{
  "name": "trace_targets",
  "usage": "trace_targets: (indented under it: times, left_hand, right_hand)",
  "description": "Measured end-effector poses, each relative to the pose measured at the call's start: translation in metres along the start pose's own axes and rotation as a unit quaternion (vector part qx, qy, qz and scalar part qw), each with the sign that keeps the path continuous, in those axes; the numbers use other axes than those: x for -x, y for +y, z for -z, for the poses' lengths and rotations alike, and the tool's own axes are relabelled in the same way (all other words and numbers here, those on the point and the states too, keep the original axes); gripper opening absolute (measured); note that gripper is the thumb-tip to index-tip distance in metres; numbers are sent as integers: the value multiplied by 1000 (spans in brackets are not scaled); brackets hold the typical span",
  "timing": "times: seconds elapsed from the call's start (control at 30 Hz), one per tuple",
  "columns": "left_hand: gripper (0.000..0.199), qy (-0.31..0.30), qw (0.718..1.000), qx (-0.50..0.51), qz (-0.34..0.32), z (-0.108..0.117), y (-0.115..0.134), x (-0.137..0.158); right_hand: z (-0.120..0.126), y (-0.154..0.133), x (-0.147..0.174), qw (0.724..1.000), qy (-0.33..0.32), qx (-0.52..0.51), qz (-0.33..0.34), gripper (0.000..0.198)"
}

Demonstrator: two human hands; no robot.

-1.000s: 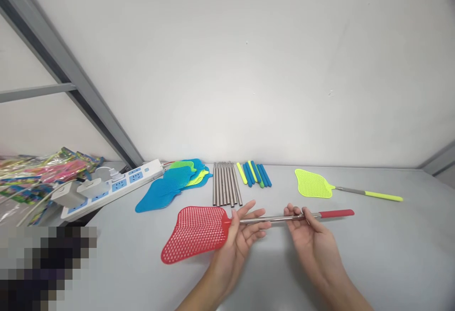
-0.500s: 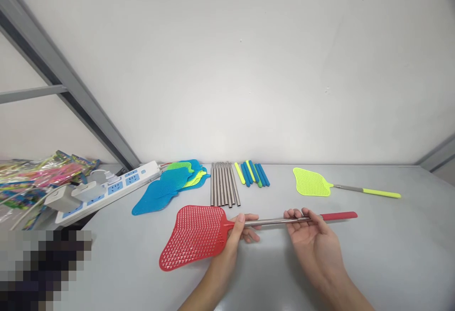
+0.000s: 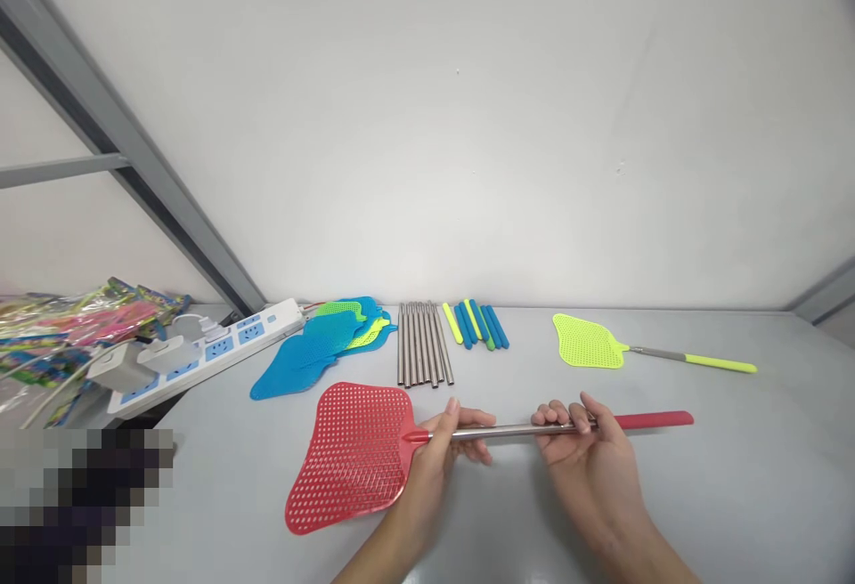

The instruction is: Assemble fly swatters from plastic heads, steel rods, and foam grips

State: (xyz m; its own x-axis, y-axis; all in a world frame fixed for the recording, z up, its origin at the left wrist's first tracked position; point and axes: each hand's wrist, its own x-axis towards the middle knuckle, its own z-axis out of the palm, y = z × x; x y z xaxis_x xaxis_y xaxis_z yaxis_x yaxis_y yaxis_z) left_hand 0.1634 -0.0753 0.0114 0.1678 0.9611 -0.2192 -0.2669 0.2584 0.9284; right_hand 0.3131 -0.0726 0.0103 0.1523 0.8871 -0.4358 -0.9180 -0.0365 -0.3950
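Observation:
A red fly swatter (image 3: 354, 446) lies across both my hands above the table, its perforated head to the left and its red grip to the right. My left hand (image 3: 437, 455) is closed on the metal rod just right of the head, thumb on top. My right hand (image 3: 588, 459), palm up, has its fingers curled round the rod beside the red grip. Behind the swatter are several metal rods (image 3: 424, 344) side by side and several blue, yellow and green grips (image 3: 476, 326). A finished yellow fly swatter (image 3: 588, 341) rests at the back right.
Loose blue, green and yellow swatter heads (image 3: 307, 348) are piled at the back left. Beside them runs a white power strip (image 3: 217, 348) with chargers plugged in. Colourful plastic packaging (image 3: 100, 321) sits at the far left. A wall (image 3: 508, 121) rises behind the table (image 3: 735, 477).
The red swatter's head has moved left and tilted to face me more. Its grip has shifted right and slightly down. Both hands still hold the rod.

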Motion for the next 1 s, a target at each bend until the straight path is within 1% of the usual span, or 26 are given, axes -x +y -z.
trace_targets:
  times: [0.1,0.23,0.37,0.5,0.67,0.83,0.9,1.0]
  left_hand:
    - [50,-21,1000,3,11,1,3,2]
    - [42,-30,999,-38,-13,3,2,5]
    - [41,-63,996,-69,7,3,-2,6]
    - [47,-62,994,-80,35,-1,-1,5]
    - [50,-62,991,-112,36,-5,3,5]
    - [50,-53,989,-126,51,-4,-3,5]
    - [51,-66,989,-120,50,-4,-8,4]
    - [55,-114,987,-100,54,-4,-17,3]
  right_hand:
    - [0,2,1,1000,-17,21,-10,39]
    - [-3,2,5,996,-52,58,-31,41]
    - [-4,1,6,996,-40,73,-21,37]
    - [-4,2,5,997,-35,66,-11,34]
    - [-4,4,5,997,-35,70,-11,36]
    - [-3,6,5,996,-45,79,-7,38]
    - [-2,9,7,995,-51,89,-17,38]
    - [-3,18,14,990,-78,107,-55,37]
